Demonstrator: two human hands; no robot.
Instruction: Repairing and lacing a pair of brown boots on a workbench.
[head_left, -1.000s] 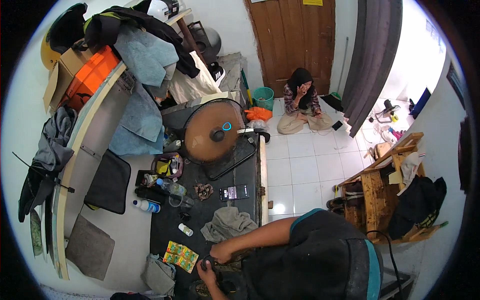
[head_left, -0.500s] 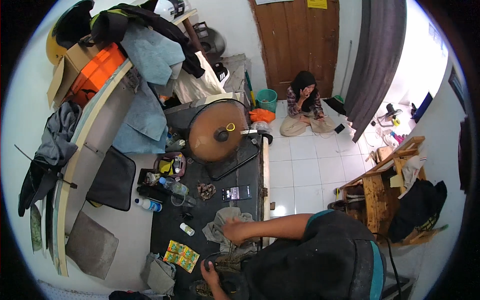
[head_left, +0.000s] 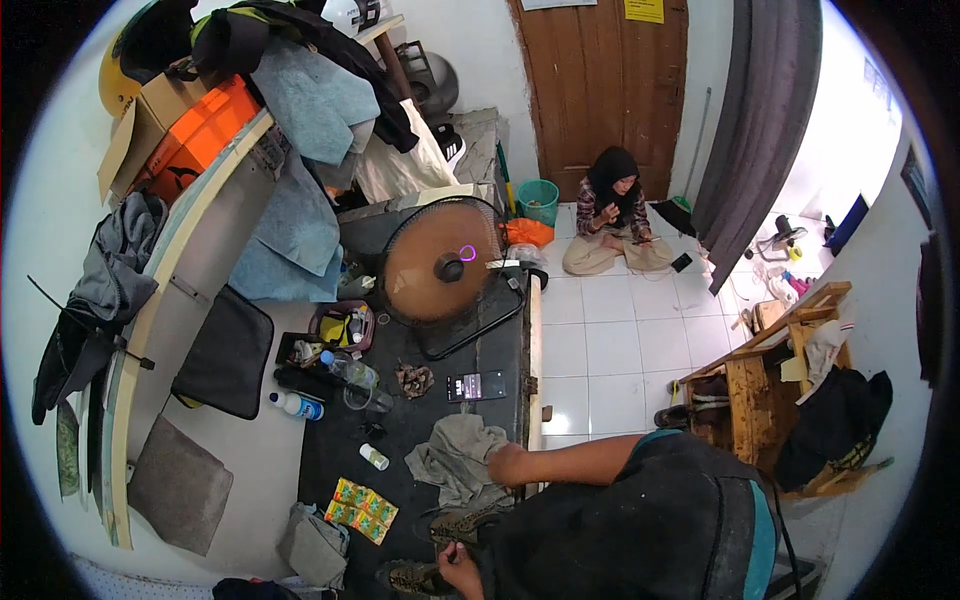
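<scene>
A crumpled grey cloth [head_left: 455, 455] lies on the dark tabletop [head_left: 340, 450]. At its right edge is my right hand [head_left: 510, 466], the fingers curled and their tips hidden, so I cannot tell whether they grip the fabric. Lower down, my left hand [head_left: 459, 570] is closed around a small dark thing I cannot make out. Beside it are two brown patterned shoes, one shoe [head_left: 455, 525] above the hand and the other shoe [head_left: 415, 576] to its left. My dark-clad body partly hides the shoes.
Around the cloth are a phone [head_left: 476, 386], a small white bottle [head_left: 374, 457] and yellow-green sachets [head_left: 361, 510]. A large round fan [head_left: 440, 262] stands farther back. A person [head_left: 615, 215] sits on the tiled floor [head_left: 610, 345]. A wooden rack [head_left: 750, 400] stands right.
My right hand has slid right, from the middle of the cloth to its edge, and its fingers have curled. My left hand has moved a little right and down, away from the sachets.
</scene>
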